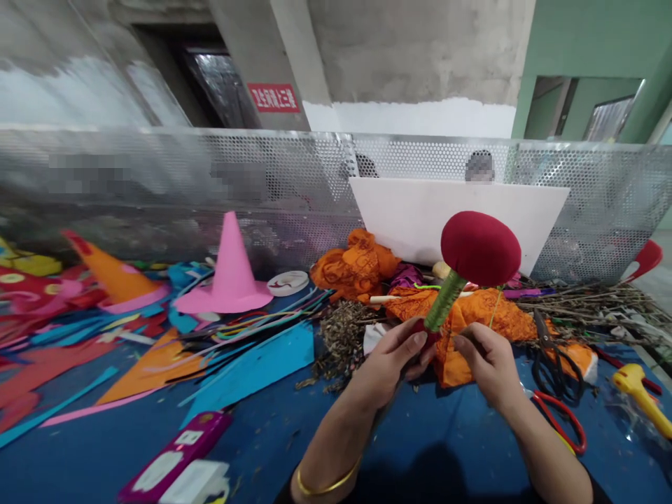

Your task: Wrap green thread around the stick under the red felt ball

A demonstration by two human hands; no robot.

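Observation:
My left hand (386,364) is closed round the lower end of a mallet-like stick, which leans up to the right in front of me. At its top sits a padded dark red head (480,248); the stem below is wrapped in shiny green ribbon (445,301), with dark red material at the grip. Close beside the stem, my right hand (491,364) has its thumb and fingers pinched together. A thin thread-like line shows above those fingers, but I cannot make out what they hold. Behind both hands lies crumpled orange patterned cloth (498,311).
Black scissors (556,364) and red-handled scissors (564,420) lie right of my hands, near a yellow tool (643,399). Dried twigs (341,336) are behind. At left are a pink cone hat (229,273), felt pieces (262,378) and a purple box (181,455). A white board (404,210) stands behind.

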